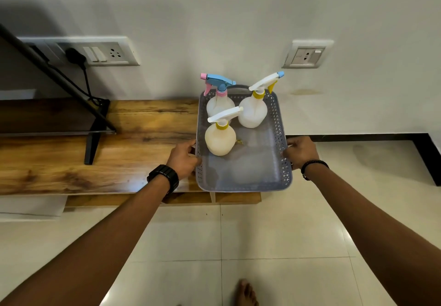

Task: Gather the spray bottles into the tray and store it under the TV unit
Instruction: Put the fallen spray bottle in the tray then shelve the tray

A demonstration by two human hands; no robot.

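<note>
Head view: grey perforated tray [245,174] at right end of wooden TV unit [95,157], near edge overhanging. Three spray bottles upright inside, crowded toward far end: pink-blue trigger [218,102], blue-tipped white [253,112], cream one [220,138] nearest. Left hand [185,158] clamped on left rim, right hand [299,151] clamped on right rim. Likely thin flexing plastic; load far-heavy, bottles tall, may topple. Grip mid-sides, keep level. Shelf opening [191,198] below.

text: none legible | labels: none on spray bottles [252,112] (plain plastic) | signs: none
</note>
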